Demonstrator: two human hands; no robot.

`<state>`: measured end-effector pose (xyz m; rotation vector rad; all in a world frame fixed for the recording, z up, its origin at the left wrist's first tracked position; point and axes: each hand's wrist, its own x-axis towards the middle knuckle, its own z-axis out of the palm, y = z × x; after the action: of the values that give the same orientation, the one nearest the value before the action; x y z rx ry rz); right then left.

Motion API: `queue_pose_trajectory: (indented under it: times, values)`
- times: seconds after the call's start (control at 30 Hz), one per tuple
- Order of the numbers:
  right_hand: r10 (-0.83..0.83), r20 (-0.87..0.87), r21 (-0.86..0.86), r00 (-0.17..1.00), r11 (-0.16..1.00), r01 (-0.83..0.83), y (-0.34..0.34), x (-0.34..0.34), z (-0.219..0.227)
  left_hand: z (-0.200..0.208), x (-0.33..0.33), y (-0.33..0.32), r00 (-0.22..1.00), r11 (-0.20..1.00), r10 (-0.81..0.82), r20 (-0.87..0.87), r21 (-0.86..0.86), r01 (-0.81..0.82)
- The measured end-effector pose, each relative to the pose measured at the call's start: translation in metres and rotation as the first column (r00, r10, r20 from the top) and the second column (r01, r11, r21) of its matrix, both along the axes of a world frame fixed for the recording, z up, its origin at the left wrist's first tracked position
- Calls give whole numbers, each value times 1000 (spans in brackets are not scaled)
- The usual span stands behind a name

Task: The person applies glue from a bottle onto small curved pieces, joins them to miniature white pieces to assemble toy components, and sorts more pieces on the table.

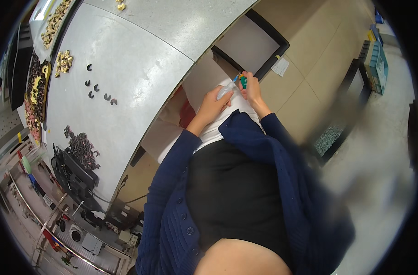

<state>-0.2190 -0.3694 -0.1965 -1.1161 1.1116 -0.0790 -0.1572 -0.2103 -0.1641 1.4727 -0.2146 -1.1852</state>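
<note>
Over my lap, my left hand (211, 108) is wrapped round a small translucent squeeze bottle (224, 90) with a thin blue nozzle (236, 78). The bottle tilts up and to the right. Just beside the nozzle's tip, my right hand (253, 90) pinches a small green piece (244, 82); its exact kind is too small to make out. I cannot tell whether tip and piece touch. To the left, several dark C-shaped pieces (96, 87) lie spread on the grey table (140, 59).
A heap of dark curved pieces (83, 149) sits by a black device (74, 172) with a cable. Yellowish pieces (64, 63) are piled near a tray of mixed pieces (45, 87). A black-framed grey panel (248, 41) stands beyond my knees. Teal boxes (379, 68) are at far right.
</note>
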Motion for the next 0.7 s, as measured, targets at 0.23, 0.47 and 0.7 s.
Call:
queue_pose_trajectory:
  times: [0.23, 0.47, 0.7]
  values:
    - [128, -9, 47, 992, 991, -128, -7, -5, -3, -3, -1, -1, 999, 1000, 28, 17, -1, -28]
    - [113, -23, 99, 993, 989, -110, -6, -6, -7, -1, -1, -1, 999, 999, 42, 10, -2, -42]
    - [79, -9, 97, 997, 992, -78, -4, -7, -5, -4, 0, 1, 1000, 1000, 8, -14, 0, -8]
